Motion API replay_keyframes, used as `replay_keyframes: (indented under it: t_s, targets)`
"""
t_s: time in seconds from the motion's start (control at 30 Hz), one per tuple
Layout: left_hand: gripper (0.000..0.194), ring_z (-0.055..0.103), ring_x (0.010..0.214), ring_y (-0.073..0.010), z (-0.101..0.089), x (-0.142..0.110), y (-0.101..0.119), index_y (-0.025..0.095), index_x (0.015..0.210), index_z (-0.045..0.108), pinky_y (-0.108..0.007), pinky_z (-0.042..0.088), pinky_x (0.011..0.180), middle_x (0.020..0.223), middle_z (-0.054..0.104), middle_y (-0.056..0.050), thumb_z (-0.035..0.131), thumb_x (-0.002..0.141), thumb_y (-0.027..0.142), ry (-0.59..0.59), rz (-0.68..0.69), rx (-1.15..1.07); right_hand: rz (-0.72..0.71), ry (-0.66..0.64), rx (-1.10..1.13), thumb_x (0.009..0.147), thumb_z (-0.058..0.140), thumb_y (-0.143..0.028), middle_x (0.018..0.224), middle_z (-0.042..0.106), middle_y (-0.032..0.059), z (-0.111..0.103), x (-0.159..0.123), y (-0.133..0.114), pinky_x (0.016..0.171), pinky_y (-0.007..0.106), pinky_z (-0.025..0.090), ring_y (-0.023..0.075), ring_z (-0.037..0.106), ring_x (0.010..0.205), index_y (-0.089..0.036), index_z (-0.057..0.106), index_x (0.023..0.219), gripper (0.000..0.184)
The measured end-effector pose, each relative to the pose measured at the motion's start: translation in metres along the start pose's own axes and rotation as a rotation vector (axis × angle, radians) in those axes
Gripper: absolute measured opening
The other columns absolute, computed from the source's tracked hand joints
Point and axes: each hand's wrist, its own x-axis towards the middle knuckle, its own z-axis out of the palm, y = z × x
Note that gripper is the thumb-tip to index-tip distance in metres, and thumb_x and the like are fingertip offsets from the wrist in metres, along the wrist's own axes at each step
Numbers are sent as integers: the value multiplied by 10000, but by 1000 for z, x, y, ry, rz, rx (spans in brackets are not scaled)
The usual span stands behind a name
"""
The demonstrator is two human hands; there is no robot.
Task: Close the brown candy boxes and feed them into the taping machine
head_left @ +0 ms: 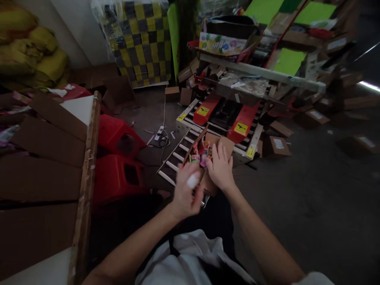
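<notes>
An open cardboard box rests on the roller conveyor in front of me, with small colourful packets inside. My right hand lies over the box's right side, fingers stretched out against a raised flap. Close to the box's near left corner is my left hand, smeared by motion. A white patch shows on it; whether this is a wrapping or a held thing I cannot make out. The left fingers are bent and partly hidden.
A taping machine with red belt covers stands beyond the box. Red plastic stools and a wood-edged table with cardboard are on my left. A power strip with cables lies on the floor; small cartons sit at right.
</notes>
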Motion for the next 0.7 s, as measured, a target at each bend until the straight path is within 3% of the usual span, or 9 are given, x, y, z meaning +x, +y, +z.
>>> replay_keyframes:
  t_s: [0.07, 0.13, 0.2, 0.3, 0.4, 0.5, 0.57, 0.6, 0.7]
  targets:
    - [783, 227, 1417, -284, -16, -7, -19, 194, 1483, 70, -496, 213, 1153, 1524, 244, -168, 544, 861, 239, 36, -60, 84, -10, -8, -41, 949, 242, -406, 1545, 177, 153, -3, 4, -3, 1072, 640, 210, 302, 161, 1422, -155, 248, 1463, 572]
    - [646, 407, 1325, -278, -19, -8, -43, 134, 1445, 230, -421, 383, 1063, 1416, 425, -194, 514, 883, 282, -117, -170, 47, -23, -11, -87, 947, 254, -385, 1540, 190, 159, -5, 7, -6, 1068, 644, 212, 304, 173, 1419, -154, 271, 1456, 558]
    - [410, 630, 1053, -215, -10, -5, -63, 126, 1298, 465, -309, 515, 871, 1145, 645, -144, 430, 921, 285, -278, -228, -21, -28, -31, -125, 942, 269, -361, 1540, 193, 156, -6, 7, -9, 1062, 642, 230, 302, 186, 1416, -164, 284, 1452, 547]
    - [307, 681, 845, -178, 10, 1, -66, 140, 1150, 588, -264, 533, 761, 947, 704, -95, 422, 924, 267, -203, -290, 28, -37, -83, -180, 941, 282, -366, 1549, 171, 139, -7, 7, -9, 1056, 635, 249, 297, 183, 1418, -186, 272, 1458, 548]
    - [349, 666, 965, -204, 19, 1, -47, 166, 1232, 559, -300, 528, 836, 1100, 681, -111, 431, 924, 270, -139, -328, 129, -62, -90, -225, 945, 287, -394, 1551, 152, 146, -8, 6, -7, 1052, 645, 245, 304, 168, 1422, -185, 258, 1463, 559]
    - [539, 455, 1294, -273, 6, 4, -39, 168, 1375, 434, -415, 420, 1043, 1407, 475, -140, 470, 898, 417, -407, -191, -10, -112, -105, -219, 948, 284, -372, 1547, 157, 155, -10, 5, -6, 1051, 649, 237, 309, 169, 1422, -174, 280, 1455, 544]
    - [650, 302, 1389, -288, -4, 17, -51, 165, 1398, 406, -469, 312, 1120, 1480, 368, -134, 431, 877, 552, -620, -71, -242, -146, -130, -190, 942, 291, -346, 1544, 166, 150, -11, 4, -7, 1059, 650, 217, 308, 173, 1421, -170, 308, 1444, 532]
    - [653, 320, 1381, -285, -6, 27, -60, 166, 1381, 434, -475, 297, 1127, 1464, 396, -132, 374, 885, 585, -661, -67, -349, -158, -132, -171, 937, 299, -344, 1544, 166, 147, -11, 4, -7, 1065, 652, 199, 308, 170, 1422, -166, 308, 1444, 537]
    - [633, 438, 1309, -254, 11, 61, -83, 133, 1359, 455, -455, 331, 1110, 1381, 505, -139, 189, 943, 529, -567, -206, -408, -157, -90, -70, 919, 319, -378, 1546, 152, 147, -7, 6, -2, 1085, 656, 124, 304, 133, 1430, -131, 218, 1472, 613]
